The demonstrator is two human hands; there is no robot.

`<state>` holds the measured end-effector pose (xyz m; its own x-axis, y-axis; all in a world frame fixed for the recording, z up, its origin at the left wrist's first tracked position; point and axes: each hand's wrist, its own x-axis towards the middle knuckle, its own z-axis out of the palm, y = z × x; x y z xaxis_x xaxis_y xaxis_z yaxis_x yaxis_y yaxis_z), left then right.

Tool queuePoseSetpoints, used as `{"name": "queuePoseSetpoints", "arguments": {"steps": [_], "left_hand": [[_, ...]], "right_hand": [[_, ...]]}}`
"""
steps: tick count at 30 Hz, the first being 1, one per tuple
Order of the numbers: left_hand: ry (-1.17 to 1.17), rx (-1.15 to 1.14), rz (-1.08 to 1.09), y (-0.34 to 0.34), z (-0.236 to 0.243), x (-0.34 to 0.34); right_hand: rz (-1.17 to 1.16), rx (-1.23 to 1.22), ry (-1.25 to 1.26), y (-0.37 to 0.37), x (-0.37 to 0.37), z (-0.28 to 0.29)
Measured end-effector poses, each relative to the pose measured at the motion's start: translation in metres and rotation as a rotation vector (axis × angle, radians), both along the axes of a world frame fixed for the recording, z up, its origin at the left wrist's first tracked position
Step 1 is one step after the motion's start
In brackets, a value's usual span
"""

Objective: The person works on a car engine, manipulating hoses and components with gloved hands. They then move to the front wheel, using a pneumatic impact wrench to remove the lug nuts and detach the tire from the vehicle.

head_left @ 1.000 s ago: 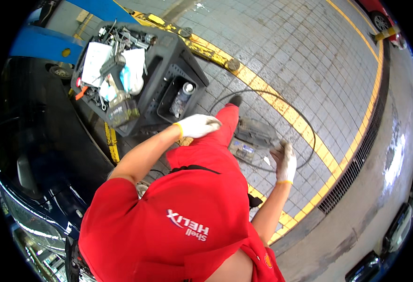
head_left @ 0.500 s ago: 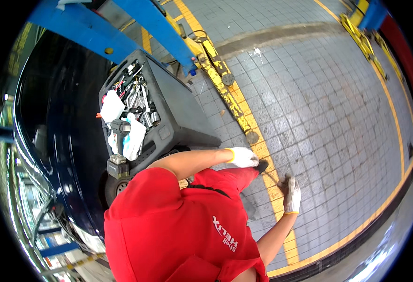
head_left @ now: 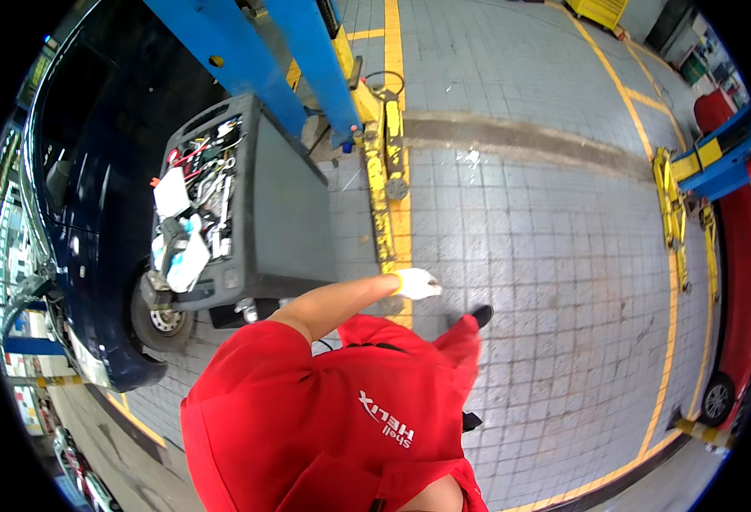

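Note:
My left hand [head_left: 418, 283], in a white work glove with a yellow cuff, hangs over the tiled floor in front of my body. Its fingers curve loosely, with a small gap by the thumb, and I see nothing held in them. My right hand is out of sight. To the left of my left hand stands a dark grey tool cart [head_left: 286, 205]. Wrenches [head_left: 213, 194] and other hand tools crowd its top tray. A cordless power tool [head_left: 173, 236] lies at the tray's near end beside a crumpled white and light-blue cloth [head_left: 189, 263].
A dark blue car [head_left: 102, 222] stands left of the cart. Behind the cart rises a blue lift post [head_left: 315, 64], its yellow lift arm [head_left: 377, 188] low along the floor line. At the far right are another lift arm [head_left: 667, 200] and a red car [head_left: 738, 282].
My view and body have turned rightward, bringing the red car into sight. My right hand has left the picture. My left hand has moved off the yellow line's near part, away from my shoe.

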<state>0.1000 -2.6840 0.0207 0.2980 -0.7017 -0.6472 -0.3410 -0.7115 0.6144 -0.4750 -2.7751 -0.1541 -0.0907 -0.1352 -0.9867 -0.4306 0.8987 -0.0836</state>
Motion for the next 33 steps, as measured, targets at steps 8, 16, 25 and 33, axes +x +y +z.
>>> {"name": "queuePoseSetpoints", "arguments": {"steps": [8, 16, 25, 33], "left_hand": [[-0.087, -0.032, 0.152, -0.161, -0.011, 0.114], [0.009, 0.047, 0.750, -0.157, -0.066, 0.240], [-0.086, 0.319, 0.977, -0.133, -0.112, 0.445], [-0.211, 0.183, 1.447, -0.172, 0.005, 0.756]], "right_hand": [[0.303, -0.219, -0.180, -0.417, 0.160, -0.049], [0.529, -0.700, -0.658, -0.637, 0.740, 0.122], [1.219, -0.432, -0.515, -0.668, 0.986, 0.039], [1.110, 0.066, -0.004, -0.734, 1.121, 0.013]]}}
